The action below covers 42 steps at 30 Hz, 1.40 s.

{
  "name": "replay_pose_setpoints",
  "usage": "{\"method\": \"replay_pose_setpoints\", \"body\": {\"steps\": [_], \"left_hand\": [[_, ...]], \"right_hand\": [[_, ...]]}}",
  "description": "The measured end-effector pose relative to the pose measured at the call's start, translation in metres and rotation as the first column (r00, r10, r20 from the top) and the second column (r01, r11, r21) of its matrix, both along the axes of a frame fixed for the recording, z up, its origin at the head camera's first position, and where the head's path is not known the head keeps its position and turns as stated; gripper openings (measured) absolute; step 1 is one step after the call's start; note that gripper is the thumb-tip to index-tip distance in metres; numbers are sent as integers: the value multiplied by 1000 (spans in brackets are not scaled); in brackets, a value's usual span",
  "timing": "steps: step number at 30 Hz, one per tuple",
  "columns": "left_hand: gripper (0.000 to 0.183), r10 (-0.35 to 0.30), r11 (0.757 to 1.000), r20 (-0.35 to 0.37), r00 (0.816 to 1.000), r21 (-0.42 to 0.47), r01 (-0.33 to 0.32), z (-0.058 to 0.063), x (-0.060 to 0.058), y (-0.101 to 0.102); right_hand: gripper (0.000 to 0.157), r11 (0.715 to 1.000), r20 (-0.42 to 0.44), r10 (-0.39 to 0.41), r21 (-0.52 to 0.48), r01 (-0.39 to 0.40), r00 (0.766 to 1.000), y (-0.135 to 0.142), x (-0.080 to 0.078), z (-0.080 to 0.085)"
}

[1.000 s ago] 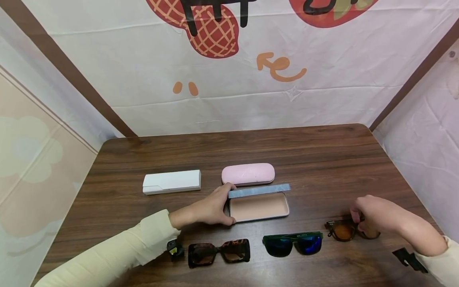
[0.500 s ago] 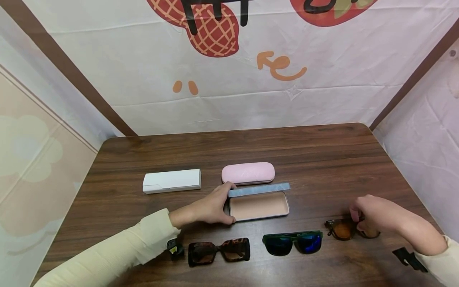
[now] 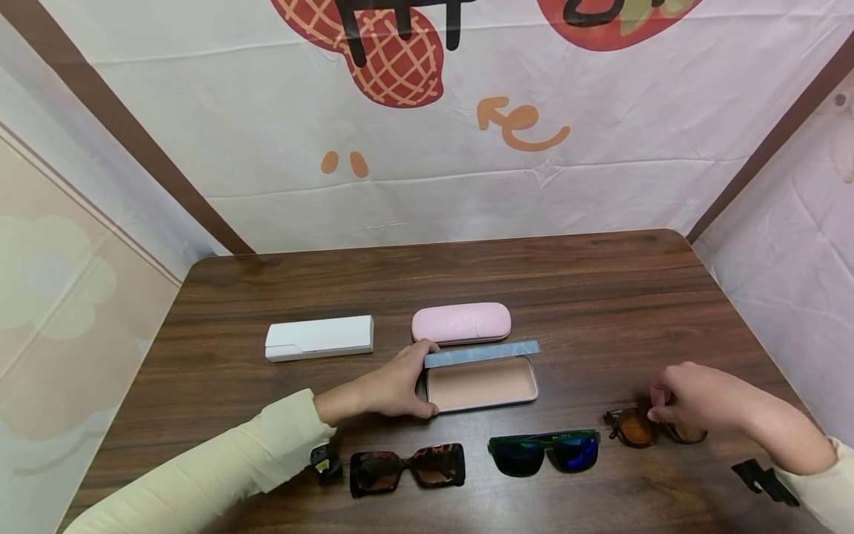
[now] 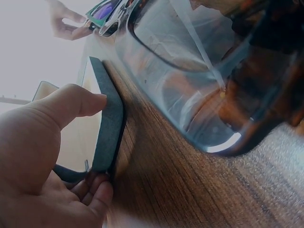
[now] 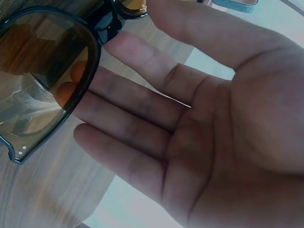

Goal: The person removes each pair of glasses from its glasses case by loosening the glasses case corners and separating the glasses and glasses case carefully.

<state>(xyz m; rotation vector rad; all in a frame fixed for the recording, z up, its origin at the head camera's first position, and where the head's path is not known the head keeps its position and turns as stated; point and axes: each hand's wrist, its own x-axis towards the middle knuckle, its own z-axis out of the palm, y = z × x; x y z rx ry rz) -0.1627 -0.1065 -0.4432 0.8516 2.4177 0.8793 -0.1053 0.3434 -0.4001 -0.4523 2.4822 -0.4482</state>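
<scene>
My left hand (image 3: 394, 386) grips the left end of an open glasses case (image 3: 483, 386), thumb at the front edge and fingers at the back. The case has a blue lid (image 3: 482, 354) standing raised and a beige lining; in the left wrist view, my thumb presses its dark wall (image 4: 108, 128). At the right, my right hand (image 3: 707, 400) reaches down over sunglasses with amber lenses (image 3: 635, 430) and pinches them near the bridge. They lie on the table. In the right wrist view, the index fingertip meets the bridge (image 5: 110, 28), and other fingertips show behind a lens.
Tortoiseshell sunglasses (image 3: 443, 466) and green-framed sunglasses (image 3: 574, 454) lie along the front of the brown table (image 3: 600, 297). Behind the open case sits a pink glasses case (image 3: 462, 323). A white case (image 3: 320, 338) stands to the left. A printed cloth (image 3: 434, 178) hangs behind.
My right thumb has shifted left along the amber sunglasses, closer to the index finger at the bridge. The left hand and the open glasses case have stayed still.
</scene>
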Motion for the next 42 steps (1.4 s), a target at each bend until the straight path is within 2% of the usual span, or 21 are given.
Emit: {"method": "replay_pose_setpoints", "body": {"steps": [6,8,13,18,26,34,42], "left_hand": [[73,-3,1000,-6,1000,-4,3,-1,0,0],[73,-1,1000,-5,1000,-4,1,-1,0,0],[73,3,1000,1,1000,-6,-3,-1,0,0],[74,4,1000,1,1000,-2,-4,-1,1,-1],[74,6,1000,8,1000,0,-6,-1,0,-1],[73,-4,1000,8,1000,13,4,0,1,-2],[72,-6,1000,10,1000,10,6,0,0,-2]], "right_hand": [[10,999,-120,-4,35,8,993,-3,-4,1],[18,998,-169,-9,57,19,986,-4,-6,2],[51,993,-277,-18,105,48,961,-6,-4,0],[67,996,-345,-27,70,54,938,-9,-3,-2],[84,997,-371,-74,-45,61,926,-11,-3,-5],[88,998,-451,-56,-26,49,891,-16,-10,-11],[87,999,-446,-44,-37,31,894,-21,-17,-9]]}}
